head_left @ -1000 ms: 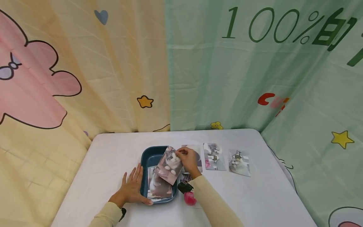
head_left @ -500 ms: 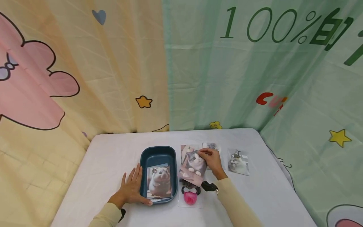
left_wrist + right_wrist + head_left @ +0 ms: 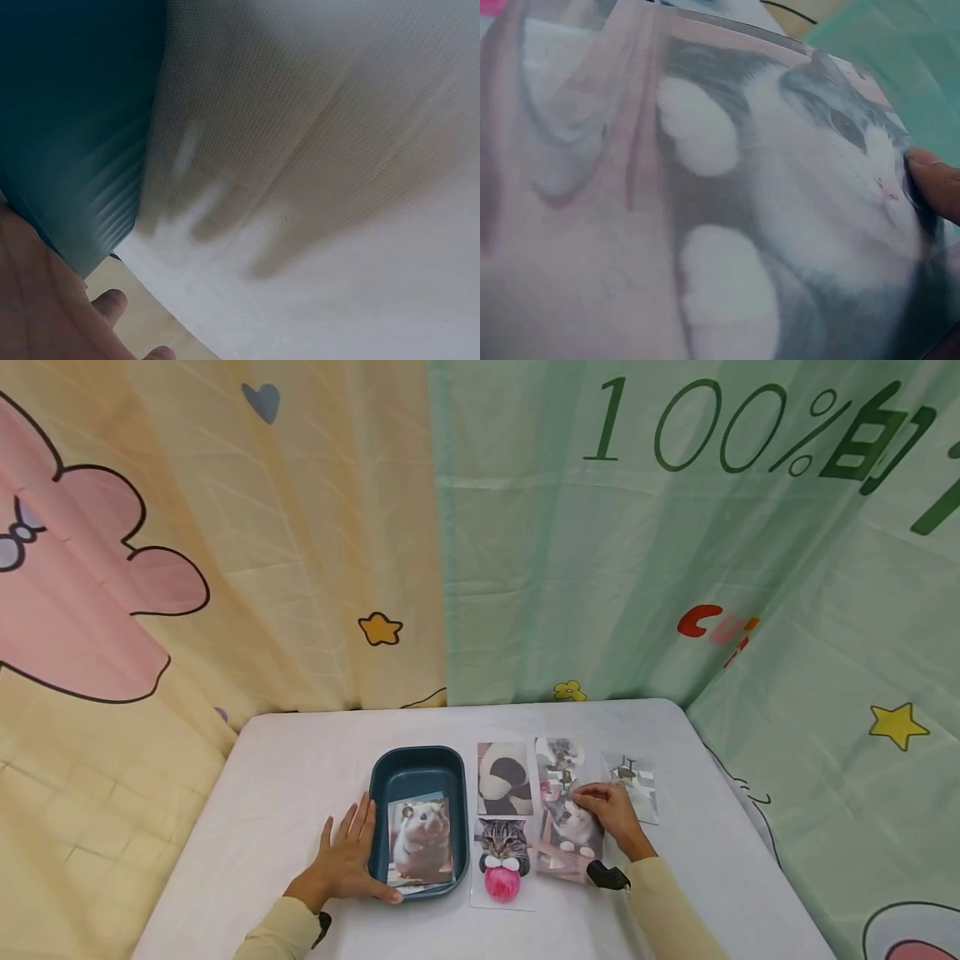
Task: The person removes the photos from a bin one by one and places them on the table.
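Observation:
In the head view my right hand (image 3: 617, 818) pinches the top edge of a grey-and-white cat photo (image 3: 573, 847), which tilts over the table's middle. The right wrist view shows this photo (image 3: 772, 195) close up, with a thumb on its edge. My left hand (image 3: 341, 860), fingers spread, rests against the left side of a dark blue tray (image 3: 416, 772). In the left wrist view that hand (image 3: 45, 300) lies along the tray's outer wall (image 3: 82, 142). Inside the tray, a hamster photo (image 3: 422, 843) tops a small stack.
Right of the tray lie a photo with a dark rounded patch (image 3: 504, 779) and, below it, a tabby cat photo with a pink ball (image 3: 502, 864). Farther right are a grey kitten photo (image 3: 561, 753) and another photo (image 3: 643, 789), partly behind my right hand. Curtains hang behind the white table (image 3: 315, 752).
My right hand has carried the cat photo rightward from above the tray to beneath the grey kitten photo. The hamster photo came into full view. My left hand stays at the tray.

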### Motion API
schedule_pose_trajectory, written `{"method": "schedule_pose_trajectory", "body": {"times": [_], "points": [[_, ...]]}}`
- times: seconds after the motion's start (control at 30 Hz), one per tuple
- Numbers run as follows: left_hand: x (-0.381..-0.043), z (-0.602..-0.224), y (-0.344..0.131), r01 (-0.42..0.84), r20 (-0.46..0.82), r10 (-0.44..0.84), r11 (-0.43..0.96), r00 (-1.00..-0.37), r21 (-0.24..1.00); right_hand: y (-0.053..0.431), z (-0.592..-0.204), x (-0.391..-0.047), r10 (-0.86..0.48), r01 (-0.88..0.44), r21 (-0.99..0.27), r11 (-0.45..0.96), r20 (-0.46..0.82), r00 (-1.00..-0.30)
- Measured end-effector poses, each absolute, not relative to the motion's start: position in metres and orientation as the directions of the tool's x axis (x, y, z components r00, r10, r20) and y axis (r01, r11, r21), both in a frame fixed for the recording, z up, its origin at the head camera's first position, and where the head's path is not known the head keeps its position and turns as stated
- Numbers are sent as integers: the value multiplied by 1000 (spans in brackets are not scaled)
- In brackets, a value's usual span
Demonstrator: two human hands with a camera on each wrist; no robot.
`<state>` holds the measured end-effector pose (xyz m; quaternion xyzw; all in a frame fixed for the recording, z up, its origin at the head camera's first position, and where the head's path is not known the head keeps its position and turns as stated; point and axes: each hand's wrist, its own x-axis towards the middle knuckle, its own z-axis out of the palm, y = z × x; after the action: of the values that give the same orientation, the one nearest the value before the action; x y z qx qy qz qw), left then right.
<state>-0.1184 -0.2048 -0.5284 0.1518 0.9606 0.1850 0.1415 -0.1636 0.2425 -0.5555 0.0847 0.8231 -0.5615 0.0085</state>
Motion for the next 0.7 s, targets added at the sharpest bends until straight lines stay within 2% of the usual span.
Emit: {"method": "schedule_pose_trajectory", "body": {"times": [0.13,0.27,0.53,0.7], "points": [[-118,-530,-205,240,-211,341,887,-916,395,248,-570,-160,111,173,-905,388,-140,-984],[-119,-533,-205,239,-206,339,886,-918,397,245,-573,-153,71,142,-900,412,-123,-990],[-118,-525,-204,238,-234,342,894,-910,379,236,-586,-153,86,17,-802,597,43,-995],[-119,-525,-203,232,-240,336,897,-911,376,229,-577,-148,71,-79,-727,682,173,-982]]}}
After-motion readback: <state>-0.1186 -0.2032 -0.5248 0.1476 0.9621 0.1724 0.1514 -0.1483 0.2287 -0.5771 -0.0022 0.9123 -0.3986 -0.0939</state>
